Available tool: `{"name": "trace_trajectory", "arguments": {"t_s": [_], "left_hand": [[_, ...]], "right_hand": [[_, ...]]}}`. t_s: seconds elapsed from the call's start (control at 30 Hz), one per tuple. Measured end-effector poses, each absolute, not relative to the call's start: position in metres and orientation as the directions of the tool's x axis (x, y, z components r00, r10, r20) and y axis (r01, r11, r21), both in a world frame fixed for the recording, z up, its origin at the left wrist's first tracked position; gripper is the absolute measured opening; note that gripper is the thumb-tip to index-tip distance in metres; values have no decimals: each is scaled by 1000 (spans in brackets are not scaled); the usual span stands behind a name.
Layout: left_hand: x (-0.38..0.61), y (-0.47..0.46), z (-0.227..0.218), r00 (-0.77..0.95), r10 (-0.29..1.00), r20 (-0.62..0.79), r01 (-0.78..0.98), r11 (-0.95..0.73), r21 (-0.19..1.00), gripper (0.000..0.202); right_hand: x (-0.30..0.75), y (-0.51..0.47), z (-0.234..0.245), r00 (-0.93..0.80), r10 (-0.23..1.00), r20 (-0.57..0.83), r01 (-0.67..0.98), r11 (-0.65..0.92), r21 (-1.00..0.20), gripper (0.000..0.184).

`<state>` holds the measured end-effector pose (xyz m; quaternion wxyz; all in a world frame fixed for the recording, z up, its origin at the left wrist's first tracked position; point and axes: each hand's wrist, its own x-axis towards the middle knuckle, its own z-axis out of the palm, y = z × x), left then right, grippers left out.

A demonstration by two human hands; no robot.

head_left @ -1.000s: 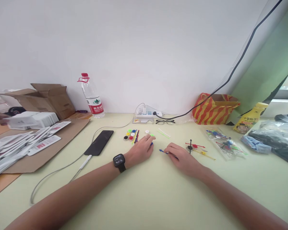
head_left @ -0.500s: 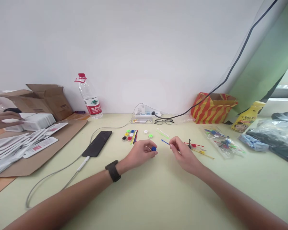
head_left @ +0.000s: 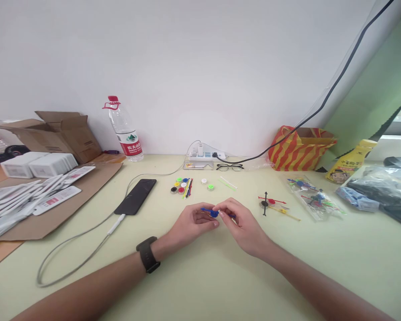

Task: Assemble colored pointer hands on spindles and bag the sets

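Above the table, my left hand (head_left: 194,221) is closed around a small round blue base (head_left: 214,214). My right hand (head_left: 239,223) pinches a blue arrow pointer (head_left: 206,210), which lies across the top of the base; whether the two are joined I cannot tell. Farther back sit round bases in several colours, with a red one (head_left: 181,190) among them, next to a bundle of coloured arrow pointers (head_left: 188,188). A white base (head_left: 204,181) and a green base (head_left: 210,187) stand apart, left of two thin pale pointers (head_left: 227,183). Assembled spinners, including a black one (head_left: 264,203), lie to the right.
A phone (head_left: 136,196) on a charging cable lies left, beside cardboard with white cards (head_left: 58,200). Along the wall stand a water bottle (head_left: 126,129), a power strip (head_left: 205,154), glasses (head_left: 230,167) and a striped bag (head_left: 297,149). Bagged spinners (head_left: 316,198) lie right.
My right hand has moved left, bringing the blue pointer onto the blue base in my left hand. Another person's hand at the far left has gone out of view.
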<state>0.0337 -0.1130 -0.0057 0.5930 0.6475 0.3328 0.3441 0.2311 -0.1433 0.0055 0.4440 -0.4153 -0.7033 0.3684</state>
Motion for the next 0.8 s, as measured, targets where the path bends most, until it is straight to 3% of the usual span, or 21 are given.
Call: {"name": "trace_trajectory", "arguments": {"t_s": [0.3, 0.6, 0.8], "left_hand": [[36, -117, 3, 538, 827, 164, 56, -229, 972, 27], [31, -123, 4, 527, 789, 315, 137, -445, 885, 23], [27, -122, 10, 523, 792, 314, 174, -460, 871, 20]], "right_hand": [[233, -145, -1, -232, 907, 351, 278, 407, -870, 6], [235, -152, 3, -277, 900, 337, 344, 420, -840, 10], [238, -152, 5, -316, 870, 378, 350, 478, -806, 15]]}}
